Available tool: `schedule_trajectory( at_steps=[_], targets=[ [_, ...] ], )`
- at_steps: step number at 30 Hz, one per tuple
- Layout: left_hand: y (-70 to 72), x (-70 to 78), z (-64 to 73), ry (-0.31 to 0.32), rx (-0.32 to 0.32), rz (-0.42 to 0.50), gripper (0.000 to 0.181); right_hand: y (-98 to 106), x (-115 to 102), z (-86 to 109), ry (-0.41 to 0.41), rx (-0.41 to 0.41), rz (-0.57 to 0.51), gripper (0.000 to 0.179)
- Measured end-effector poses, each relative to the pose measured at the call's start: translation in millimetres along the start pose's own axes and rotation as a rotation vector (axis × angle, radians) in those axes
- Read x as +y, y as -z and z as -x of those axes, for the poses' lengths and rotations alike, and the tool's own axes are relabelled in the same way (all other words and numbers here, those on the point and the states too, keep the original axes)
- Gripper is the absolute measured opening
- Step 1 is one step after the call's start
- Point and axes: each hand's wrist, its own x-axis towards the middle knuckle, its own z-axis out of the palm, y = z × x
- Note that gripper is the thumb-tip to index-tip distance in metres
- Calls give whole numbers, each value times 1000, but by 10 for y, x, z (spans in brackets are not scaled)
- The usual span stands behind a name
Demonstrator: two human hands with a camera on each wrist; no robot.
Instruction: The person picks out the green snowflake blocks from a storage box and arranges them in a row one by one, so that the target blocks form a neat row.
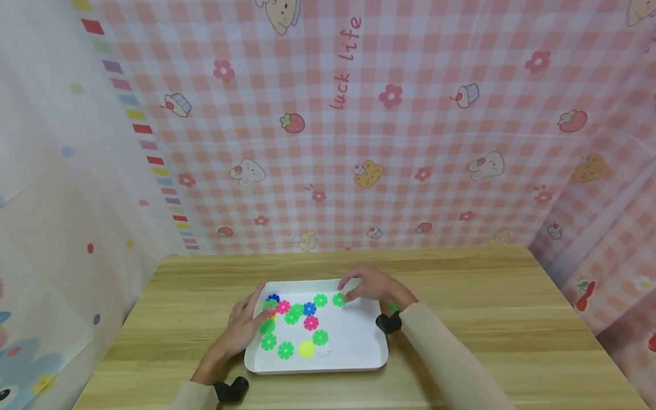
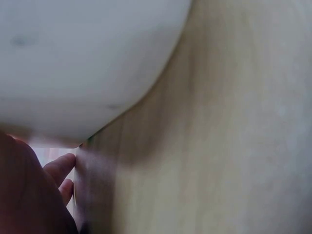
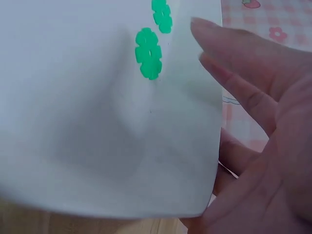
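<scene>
Nearest the camera were two pale sleeves (image 1: 453, 356), each with a black mount (image 1: 233, 389) at the wrist. Between the arms lay a shallow white tray (image 1: 359, 344), smooth, with rounded corners and a low rim. Wood showed widely to its left and right, and a narrower strip ran between its far rim and the table's far edge.

The left hand (image 1: 240, 329) was spread along the tray's left side, fingers extended outside the wall and thumb reaching over the rim above the green discs there; whether it touched one could not be told. The right hand (image 1: 378, 285) was loosely open at the far rim and held nothing, thumb and forefinger parted near a green disc (image 1: 337, 299).

The discs were thin, flat and notched like flowers. Most were green, with pink discs (image 1: 311, 323), a blue disc (image 1: 309, 309), a yellow disc (image 1: 306, 349) and a whitish disc (image 1: 323, 349) among them. They crowded the tray's left and middle; its right part showed white floor.

The table (image 1: 487, 324) had a lengthwise wood grain; beyond it hung a pink checked cloth (image 1: 410, 136), softly creased.
</scene>
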Motion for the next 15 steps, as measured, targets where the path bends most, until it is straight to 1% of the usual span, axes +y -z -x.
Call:
schedule_trajectory(
  at_steps=[5, 8, 12, 15],
  targets=[
    [-7, 1, -7, -4, 5, 2, 71, -6, 1, -30, -107, -20, 12, 22],
    [-11, 6, 0, -9, 6, 7, 70, -18, 8, -38, -154, -32, 3, 28],
    [-12, 9, 10, -7, 9, 8, 70, -45, 0, -45, -156, -57, 42, 36],
    [-7, 11, 15, -2, 11, 9, 70, -72, -19, -45, -156, -70, 102, 39]
  ],
)
